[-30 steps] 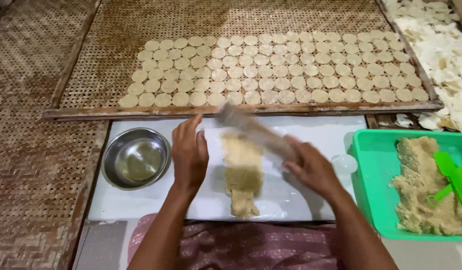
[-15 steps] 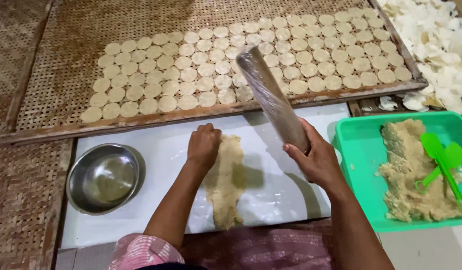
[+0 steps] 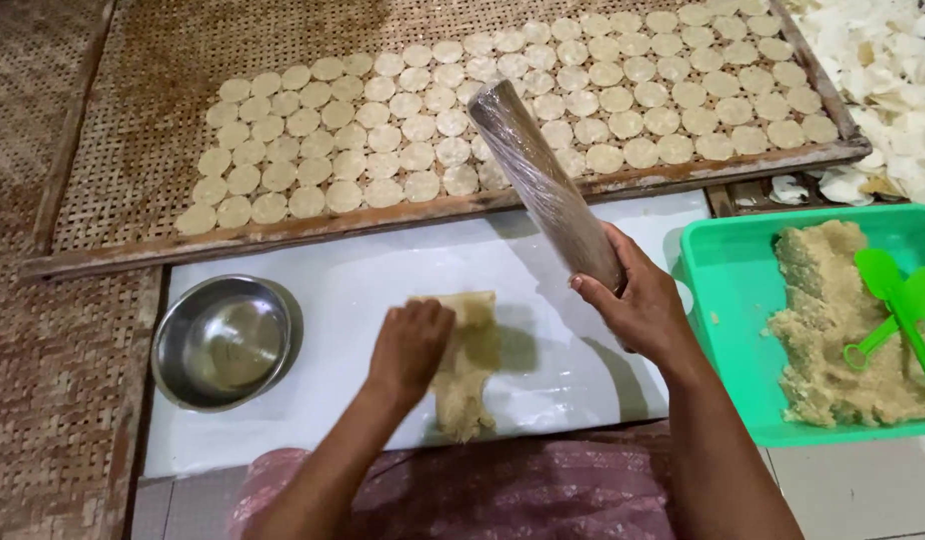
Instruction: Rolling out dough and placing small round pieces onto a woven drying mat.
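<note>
The left hand (image 3: 411, 345) rests on a flattened strip of dough (image 3: 465, 372) lying near the middle of the white surface (image 3: 333, 300), toward its near edge; its fingers are curled together and pressed down on the strip's upper half. The right hand (image 3: 638, 300) grips the lower end of a rolling pin (image 3: 545, 182) wrapped in clear film, fingers closed tightly around it, the pin raised and tilted out over the far edge. Risk noted: the lifted end of the pin hangs directly above the woven tray (image 3: 133, 120) of small round discs (image 3: 503, 110), and a dip there would likely crush or scatter them. The dough strip reaches close to the near edge and could slide off under a push. A steel bowl (image 3: 223, 342) sits at the left edge, near the left forearm. A green tub (image 3: 728, 300) holding more dough and green scoops (image 3: 898, 300) stands just beside the right wrist, narrowing room on that side.
</note>
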